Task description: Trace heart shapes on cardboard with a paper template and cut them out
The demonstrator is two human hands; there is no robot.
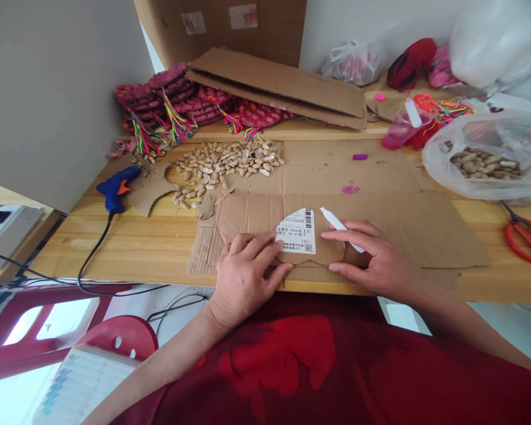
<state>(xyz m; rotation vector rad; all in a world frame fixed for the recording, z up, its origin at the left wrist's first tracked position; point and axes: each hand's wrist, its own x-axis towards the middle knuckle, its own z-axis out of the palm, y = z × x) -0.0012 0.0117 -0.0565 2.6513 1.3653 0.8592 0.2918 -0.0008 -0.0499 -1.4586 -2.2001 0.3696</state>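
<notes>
My left hand [248,271] lies over the left part of a cut cardboard piece [292,257], fingers stretched and thumb near its lower edge. A white printed label [295,231] with a barcode is on this piece, which has a curved outline. Under it is a larger folded sheet of cardboard [252,212]. My right hand [363,254] holds a white marker pen [331,219] among its fingers, the tip pointing up and left. Its thumb and index fingertip are at the right edge of the cut piece.
Loose peanuts [230,158] and a blue glue gun [117,188] are on the left. Cardboard sheets [274,85] rest on red pieces with colourful tassels [172,118]. A purple cap [360,157], a bag of peanuts [482,159] and red-handled scissors [526,236] lie right.
</notes>
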